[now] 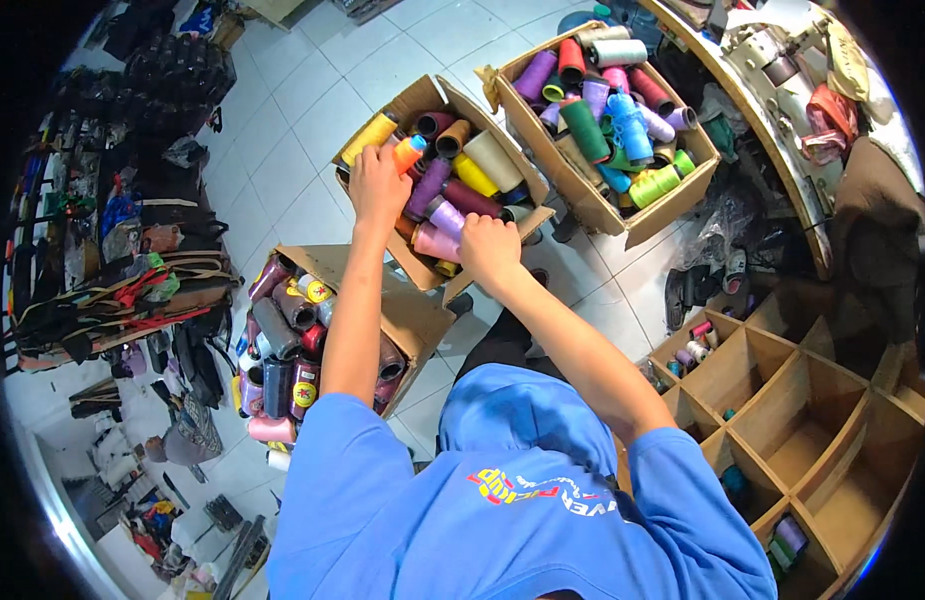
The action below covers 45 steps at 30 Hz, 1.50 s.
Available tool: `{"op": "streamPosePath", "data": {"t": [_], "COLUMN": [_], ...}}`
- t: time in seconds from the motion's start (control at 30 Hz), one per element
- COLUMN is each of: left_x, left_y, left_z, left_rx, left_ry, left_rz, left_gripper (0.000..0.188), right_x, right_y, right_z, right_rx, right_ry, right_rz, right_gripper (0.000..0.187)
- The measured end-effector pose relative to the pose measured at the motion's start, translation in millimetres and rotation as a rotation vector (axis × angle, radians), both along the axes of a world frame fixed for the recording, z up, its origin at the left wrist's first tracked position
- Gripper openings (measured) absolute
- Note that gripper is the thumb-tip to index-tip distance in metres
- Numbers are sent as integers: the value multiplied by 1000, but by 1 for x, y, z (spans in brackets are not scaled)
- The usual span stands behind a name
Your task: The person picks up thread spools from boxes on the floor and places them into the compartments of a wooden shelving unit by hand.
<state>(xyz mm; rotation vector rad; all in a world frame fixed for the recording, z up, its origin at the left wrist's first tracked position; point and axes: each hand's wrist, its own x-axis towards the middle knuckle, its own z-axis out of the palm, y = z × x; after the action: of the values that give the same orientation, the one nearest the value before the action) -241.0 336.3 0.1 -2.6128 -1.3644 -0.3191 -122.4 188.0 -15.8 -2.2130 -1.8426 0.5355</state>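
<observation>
- The right cardboard box [675, 205], just beside the middle one, is filled about to its rim; a knock could, I think, spill something.
- In the middle cardboard box [414, 266], spools lie piled in different directions; pulling one from below might make the upper ones roll.
- The left hand [378, 190] is closed on an orange spool [409, 153] over this pile; a hold only at its end may let it slip.
- The right hand [490, 250] bends at a pink spool [435, 243] and a lilac spool [445, 217], inside the box; whether it grips, I cannot tell.
</observation>
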Motion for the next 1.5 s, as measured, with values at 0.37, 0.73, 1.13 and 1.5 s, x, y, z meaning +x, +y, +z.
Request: {"op": "streamPosePath", "data": {"t": [0.37, 0.73, 1.13, 1.5], "left_x": [-30, 38, 100, 114], "left_y": [-49, -142, -240, -266], "left_z": [48, 143, 201, 218], "left_rx": [-1021, -1548, -1253, -1068], "left_ry": [-1705, -1399, -1173, -1110], "left_rz": [184, -238, -547, -628], "left_gripper": [23, 42, 46, 46], "right_x": [22, 99, 104, 94], "right_y": [-5, -143, -253, -273], "right_z": [42, 179, 238, 234], "right_rx": [-48, 409, 800, 923], "right_ry": [333, 436, 195, 542], "right_rz": [-161, -99, -307, -662], "right_gripper": [30, 39, 47, 12]}}
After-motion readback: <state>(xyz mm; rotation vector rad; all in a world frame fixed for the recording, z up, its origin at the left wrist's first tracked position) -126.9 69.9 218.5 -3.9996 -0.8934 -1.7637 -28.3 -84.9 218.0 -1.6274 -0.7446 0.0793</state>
